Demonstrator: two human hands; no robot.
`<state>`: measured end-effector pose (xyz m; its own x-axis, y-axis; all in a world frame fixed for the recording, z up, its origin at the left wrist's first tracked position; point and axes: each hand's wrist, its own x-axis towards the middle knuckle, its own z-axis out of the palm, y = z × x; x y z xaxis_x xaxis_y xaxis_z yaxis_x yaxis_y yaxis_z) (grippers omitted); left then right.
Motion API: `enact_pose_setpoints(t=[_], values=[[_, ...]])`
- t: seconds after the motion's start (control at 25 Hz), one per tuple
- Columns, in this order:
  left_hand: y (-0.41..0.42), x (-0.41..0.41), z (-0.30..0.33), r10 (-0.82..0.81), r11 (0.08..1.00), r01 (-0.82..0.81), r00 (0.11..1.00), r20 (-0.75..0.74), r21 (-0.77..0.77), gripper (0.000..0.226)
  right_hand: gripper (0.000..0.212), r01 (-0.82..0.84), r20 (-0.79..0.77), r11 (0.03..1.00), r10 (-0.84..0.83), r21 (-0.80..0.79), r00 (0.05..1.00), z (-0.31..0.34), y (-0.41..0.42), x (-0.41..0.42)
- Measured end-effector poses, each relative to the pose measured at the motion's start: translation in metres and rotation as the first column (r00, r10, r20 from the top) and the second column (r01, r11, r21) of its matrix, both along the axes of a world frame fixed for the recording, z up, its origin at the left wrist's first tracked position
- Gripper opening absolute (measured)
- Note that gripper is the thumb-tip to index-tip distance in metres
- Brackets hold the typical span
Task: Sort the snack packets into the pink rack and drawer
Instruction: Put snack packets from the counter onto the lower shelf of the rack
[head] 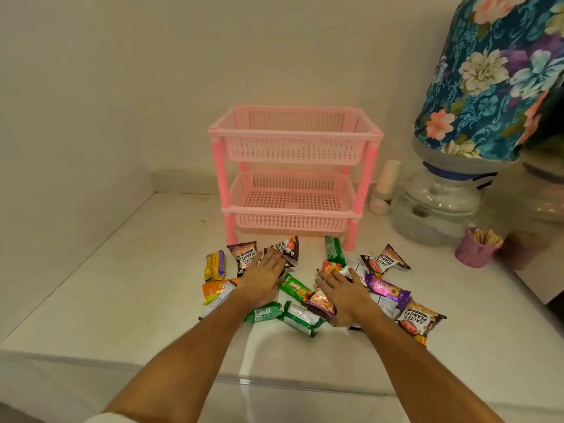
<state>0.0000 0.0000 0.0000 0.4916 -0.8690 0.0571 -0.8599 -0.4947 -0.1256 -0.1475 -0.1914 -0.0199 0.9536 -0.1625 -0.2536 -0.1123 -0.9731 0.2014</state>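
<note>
On the white counter (128,270), left hand (263,277) and right hand (343,296) lie flat, fingers spread, palms down on the scattered snack packets (294,288); neither pinches anything. Packets fan out around both hands, just before the pink rack (294,172), both tiers bare. No drawer in view. Sorting looks unstarted; next move calls for closing on one packet and lifting it to a tier.

I read "SALTED PEANUTS" on three brown peanut packets: one by my left fingers (245,257), one toward the counter's right edge (385,261), one nearest the front edge (419,321). Print on the other wrappers is too blurred to read.
</note>
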Motion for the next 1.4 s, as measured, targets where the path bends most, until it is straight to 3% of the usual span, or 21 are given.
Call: enact_pose_setpoints(t=[0.24, 0.52, 0.72, 0.84, 0.96, 1.08, 1.2, 1.4], values=[[-0.027, 0.002, -0.018, -0.143, 0.99, 0.143, 0.99, 0.009, 0.007, 0.061, 0.091, -0.096, 0.028, 0.995, 0.096, -0.001, 0.995, -0.017, -0.003, 0.018], [-0.038, 0.014, -0.028, -0.219, 0.958, 0.219, 0.975, -0.019, 0.184, 0.065, 0.062, -0.182, 0.055, 0.983, 0.18, 0.022, 0.982, -0.009, -0.021, 0.038], [-0.047, 0.026, -0.029, -0.265, 0.951, 0.256, 0.964, 0.032, 0.174, 0.055, 0.054, -0.173, 0.091, 0.982, 0.166, 0.075, 0.982, 0.013, -0.031, 0.06], [-0.054, 0.028, -0.032, -0.306, 0.925, 0.288, 0.951, 0.034, 0.248, 0.055, 0.052, -0.151, 0.111, 0.98, 0.137, 0.127, 0.984, 0.037, -0.035, 0.079], [-0.058, 0.029, -0.034, -0.339, 0.902, 0.308, 0.939, 0.054, 0.301, 0.053, 0.05, -0.146, 0.185, 0.964, 0.106, 0.22, 0.977, 0.063, -0.042, 0.099], [-0.06, 0.032, -0.037, -0.358, 0.891, 0.322, 0.932, 0.061, 0.32, 0.047, 0.054, -0.172, 0.264, 0.962, 0.113, 0.212, 0.958, 0.078, -0.054, 0.121], [-0.063, 0.037, -0.035, -0.364, 0.898, 0.339, 0.93, 0.043, 0.282, 0.042, 0.055, -0.198, 0.312, 0.97, 0.147, 0.141, 0.939, 0.092, -0.069, 0.145], [-0.066, 0.053, -0.011, -0.286, 0.958, 0.287, 0.956, -0.073, 0.005, 0.045, 0.052, -0.208, 0.371, 0.976, 0.168, 0.069, 0.913, 0.121, -0.094, 0.179]])
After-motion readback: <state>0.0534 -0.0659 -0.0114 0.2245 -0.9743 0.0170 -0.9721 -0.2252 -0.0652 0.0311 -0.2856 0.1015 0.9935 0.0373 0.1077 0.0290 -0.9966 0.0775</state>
